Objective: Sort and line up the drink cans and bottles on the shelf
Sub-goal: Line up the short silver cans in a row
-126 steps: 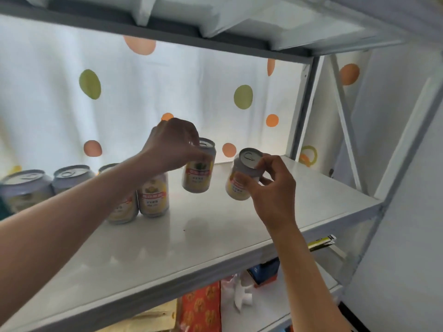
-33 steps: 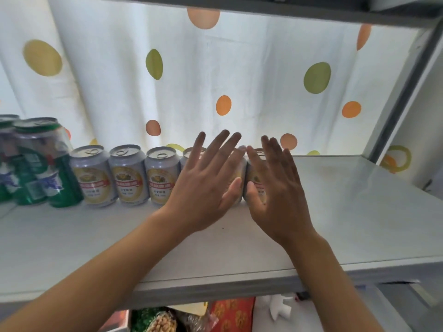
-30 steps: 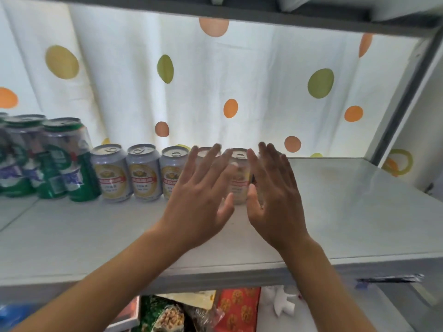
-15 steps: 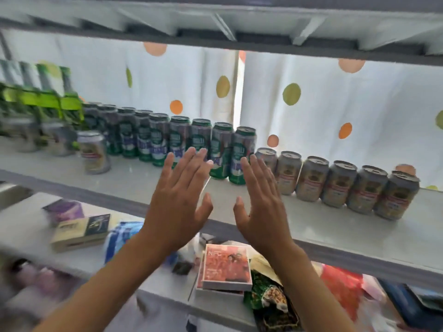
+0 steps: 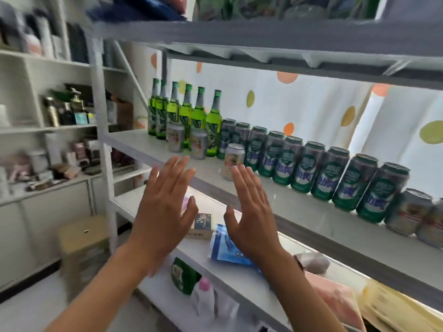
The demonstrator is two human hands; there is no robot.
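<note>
On the white shelf (image 5: 311, 212) several green bottles (image 5: 191, 111) stand at the far left, then a row of green cans (image 5: 323, 168) runs right, ending in silver-yellow cans (image 5: 407, 212). Two silver cans (image 5: 176, 137) stand in front of the bottles. One lone yellow can (image 5: 233, 159) stands in front of the green row. My left hand (image 5: 165, 209) and my right hand (image 5: 251, 207) float flat, fingers straight, in front of the shelf edge, holding nothing. My right fingertips lie just below the lone can.
A lower shelf (image 5: 227, 271) carries a small box (image 5: 202, 225), a blue packet (image 5: 225, 248) and other packets. A white upright post (image 5: 103, 140) stands at left, with further shelves of bottles behind it. A beige stool (image 5: 81, 238) stands on the floor.
The view has swung left along the shelf, bringing the bottles and stray cans into sight. Both hands have left the silver-yellow cans and stay flat and empty before the shelf.
</note>
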